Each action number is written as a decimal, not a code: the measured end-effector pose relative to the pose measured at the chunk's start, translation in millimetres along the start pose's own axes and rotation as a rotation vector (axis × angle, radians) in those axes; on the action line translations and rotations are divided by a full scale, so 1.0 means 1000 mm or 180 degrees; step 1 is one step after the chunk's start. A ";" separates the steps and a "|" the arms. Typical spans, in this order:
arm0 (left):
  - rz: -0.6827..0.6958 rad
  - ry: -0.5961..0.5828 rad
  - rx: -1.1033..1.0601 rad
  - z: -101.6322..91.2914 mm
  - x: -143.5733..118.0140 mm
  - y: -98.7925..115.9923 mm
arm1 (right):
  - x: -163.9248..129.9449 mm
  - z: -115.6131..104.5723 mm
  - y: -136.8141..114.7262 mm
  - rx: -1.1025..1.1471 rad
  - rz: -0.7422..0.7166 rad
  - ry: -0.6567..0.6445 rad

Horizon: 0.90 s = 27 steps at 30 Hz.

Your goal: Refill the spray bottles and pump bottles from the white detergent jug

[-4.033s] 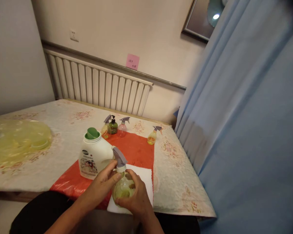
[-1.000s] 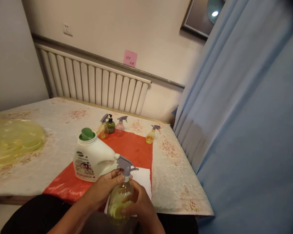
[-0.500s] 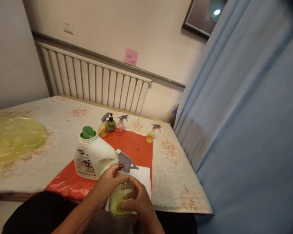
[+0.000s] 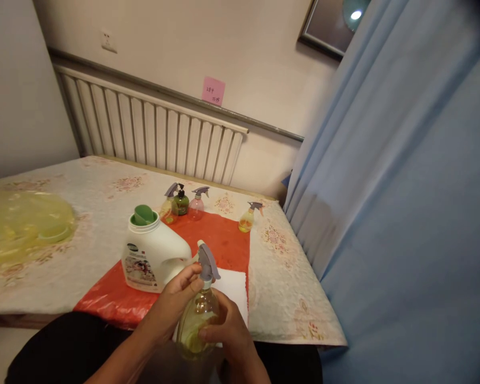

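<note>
Nearest, over the lap at the tabletop (image 4: 288, 277) edge, the right hand (image 4: 228, 336) wraps the belly of a clear spray bottle (image 4: 198, 320) holding yellowish liquid, steadying it upright. The left hand (image 4: 176, 301) pinches the neck under the grey trigger head (image 4: 206, 262), a grip suited to twisting. Behind lies a white towel (image 4: 234, 290) on a red mat (image 4: 224, 242), beside a white detergent jug (image 4: 152, 258). Farther back stand small bottles (image 4: 182, 201).
</note>
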<state>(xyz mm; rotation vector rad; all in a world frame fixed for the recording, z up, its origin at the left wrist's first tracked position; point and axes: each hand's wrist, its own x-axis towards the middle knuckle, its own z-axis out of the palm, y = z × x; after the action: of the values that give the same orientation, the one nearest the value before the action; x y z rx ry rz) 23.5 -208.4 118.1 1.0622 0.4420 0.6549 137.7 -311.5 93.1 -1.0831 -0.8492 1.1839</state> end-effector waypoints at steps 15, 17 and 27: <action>-0.0217 -0.0058 -0.0358 -0.008 -0.001 -0.008 | 0.000 0.001 0.006 0.0062 -0.0026 -0.0003; -0.0272 -0.0081 -0.0396 -0.012 0.000 -0.010 | 0.000 0.001 0.008 0.0117 -0.0004 -0.0009; -0.0066 -0.0204 -0.0212 -0.015 0.003 -0.008 | 0.001 0.006 -0.007 -0.0104 0.0035 0.0099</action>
<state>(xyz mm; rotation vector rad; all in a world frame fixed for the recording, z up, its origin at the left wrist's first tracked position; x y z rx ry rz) 18.7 -199.2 104.5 1.0114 0.3730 0.6115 134.2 -309.4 101.3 -1.1313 -0.8420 1.1630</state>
